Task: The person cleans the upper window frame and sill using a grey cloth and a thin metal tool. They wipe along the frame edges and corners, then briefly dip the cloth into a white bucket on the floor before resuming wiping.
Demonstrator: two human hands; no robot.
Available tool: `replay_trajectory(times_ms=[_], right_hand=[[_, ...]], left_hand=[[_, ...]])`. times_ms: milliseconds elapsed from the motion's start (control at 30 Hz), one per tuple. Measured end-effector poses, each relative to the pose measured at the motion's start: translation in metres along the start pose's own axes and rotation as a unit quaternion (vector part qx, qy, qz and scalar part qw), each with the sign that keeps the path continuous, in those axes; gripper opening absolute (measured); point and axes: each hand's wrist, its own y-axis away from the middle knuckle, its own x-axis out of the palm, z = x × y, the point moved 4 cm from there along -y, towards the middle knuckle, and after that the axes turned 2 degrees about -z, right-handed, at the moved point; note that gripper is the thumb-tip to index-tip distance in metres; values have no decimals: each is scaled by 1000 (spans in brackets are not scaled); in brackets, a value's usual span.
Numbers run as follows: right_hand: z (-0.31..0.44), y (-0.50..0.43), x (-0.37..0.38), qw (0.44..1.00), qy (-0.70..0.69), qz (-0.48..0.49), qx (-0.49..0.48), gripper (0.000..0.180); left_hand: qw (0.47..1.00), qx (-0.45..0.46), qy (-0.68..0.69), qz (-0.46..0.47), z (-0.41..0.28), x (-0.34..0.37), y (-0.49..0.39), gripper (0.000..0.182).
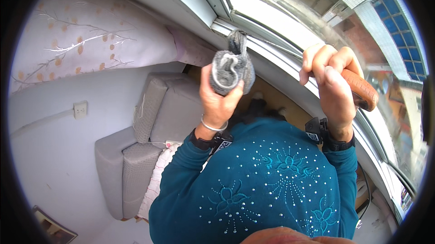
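Note:
My left hand (219, 103) grips a bunched grey fuzzy cloth (225, 74), folded into a cup shape with a pale rim. A narrow strip of similar grey material rises behind it, beside the window frame. On the right, my right hand (329, 81) is closed around an orange-brown handle (362, 89), raised in front of the window. A thin dark rod or cord (272, 44) runs from near the right fingers to the grey material. How the rod joins the handle is hidden by my fingers. Black devices are strapped to both wrists.
An open-looking window frame (221, 26) with a white sill runs along the right; buildings show outside. A patterned curtain (91, 36) hangs at upper left. A grey sofa (176, 115) stands by the wall, near a wall socket (80, 109). A framed picture (54, 227) is lower left.

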Motion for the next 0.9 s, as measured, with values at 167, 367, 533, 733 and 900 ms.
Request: replay_trajectory(times_ms=[167,367,533,733,900], right_hand=[[-39,-9,13,999,21,33,-22,8],[-27,6,-2,996,-66,23,-63,9],[7,46,-18,993,96,41,-59,13],[-25,16,15,985,72,75,-140,14],[-42,2,31,981,78,92,-151,16]], left_hand=[[993,-5,12,-120,8,-13,-16,46],[998,60,16,-19,-5,-5,-11,48],[996,40,68,29,3,12,19,54],[999,7,25,-39,18,1,0,50],[996,-7,12,-88,23,-21,-17,44]])
